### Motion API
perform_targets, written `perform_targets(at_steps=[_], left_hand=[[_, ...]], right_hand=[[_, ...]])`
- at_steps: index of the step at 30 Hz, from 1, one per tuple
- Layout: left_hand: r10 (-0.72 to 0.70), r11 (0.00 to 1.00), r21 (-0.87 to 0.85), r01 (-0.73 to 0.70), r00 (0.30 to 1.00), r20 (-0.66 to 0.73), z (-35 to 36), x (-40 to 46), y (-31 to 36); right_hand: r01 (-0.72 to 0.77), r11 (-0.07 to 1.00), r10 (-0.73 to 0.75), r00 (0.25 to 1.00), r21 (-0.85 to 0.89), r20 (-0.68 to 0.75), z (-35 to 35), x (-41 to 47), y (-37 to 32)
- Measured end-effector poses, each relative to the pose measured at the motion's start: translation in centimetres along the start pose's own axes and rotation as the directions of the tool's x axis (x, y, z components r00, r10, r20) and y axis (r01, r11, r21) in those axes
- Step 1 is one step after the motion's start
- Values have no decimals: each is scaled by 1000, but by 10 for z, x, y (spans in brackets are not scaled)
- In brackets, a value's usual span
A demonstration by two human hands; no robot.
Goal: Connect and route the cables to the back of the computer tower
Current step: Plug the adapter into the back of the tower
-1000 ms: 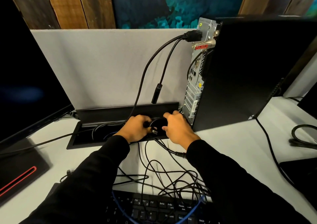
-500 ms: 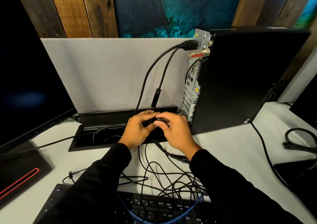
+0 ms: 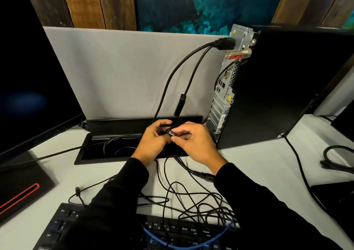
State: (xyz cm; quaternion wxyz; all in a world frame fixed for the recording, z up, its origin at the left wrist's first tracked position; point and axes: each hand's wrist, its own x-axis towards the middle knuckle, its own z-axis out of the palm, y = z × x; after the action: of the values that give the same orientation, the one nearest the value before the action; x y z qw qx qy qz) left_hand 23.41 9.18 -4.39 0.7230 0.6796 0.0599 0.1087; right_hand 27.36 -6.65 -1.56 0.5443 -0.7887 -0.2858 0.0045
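Power cable (image 3: pixel 225 43) already in tower (image 3: pixel 287 87); both hands' fingers (image 3: pixel 178 137) pinched plug (image 3: pixel 171 133); cable tangle (image 3: pixel 191 198) on counter (image 3: pixel 258 165) unrouted.

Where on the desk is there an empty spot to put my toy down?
Bare desk lies right of the right hand, in front of the computer tower. A smaller patch sits between the monitor base and the cable tray. The cable tangle by the keyboard is crowded.
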Motion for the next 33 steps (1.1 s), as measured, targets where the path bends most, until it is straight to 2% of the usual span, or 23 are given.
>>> perform_targets(at_steps=[2, 4, 7, 10, 12, 16, 19, 22, 24, 27, 31, 33], left_hand=[[-96, 980, -175, 96, 995, 7, -1, 2, 3], [-139, 954, -263, 142, 990, 29, -3, 4, 6], [-151, 951, -266, 159, 987, 50, 0, 2, 10], [-129, 944, -297, 143, 989, 67, -4, 1, 6], [-91, 950, -288, 116, 991, 97, -8, 0, 1], [-7, 966, -257, 35, 994, 110, -9, -3, -2], [47, 985, -167, -36, 997, 62, -4, -6, 1], [116, 993, -21, -116, 993, 18, -1, -10, 4], [153, 986, 59, -153, 988, -1, 0, -11, 4], [177, 981, 90, -173, 983, -45, 2, -10, 3], [185, 957, 257, -133, 965, -188, 7, -8, -3], [189, 925, 365, -106, 961, -200, 4, -4, -5]], right_hand=[[42, 996, -39, 998, -77, 43, -1, -1, 5], [61, 991, -51, 995, -123, 81, -6, -3, 11], [2, 998, 7, 990, -66, 138, -14, -7, 14], [9, 995, 5, 991, -104, 133, -11, -9, 15], [26, 987, -13, 996, -157, 89, -6, -10, 17], [43, 930, -97, 987, -365, -129, -6, -6, 17], [91, 841, -176, 978, -533, -109, -11, -2, 8], [89, 725, -65, 996, -683, 60, -16, 11, 4], [72, 717, 9, 994, -693, 112, -19, 23, 2], [76, 712, 33, 989, -698, 142, -20, 32, -4], [62, 724, -27, 998, -687, 62, -13, 31, -5], [57, 730, -53, 998, -681, 27, -11, 30, -4]])
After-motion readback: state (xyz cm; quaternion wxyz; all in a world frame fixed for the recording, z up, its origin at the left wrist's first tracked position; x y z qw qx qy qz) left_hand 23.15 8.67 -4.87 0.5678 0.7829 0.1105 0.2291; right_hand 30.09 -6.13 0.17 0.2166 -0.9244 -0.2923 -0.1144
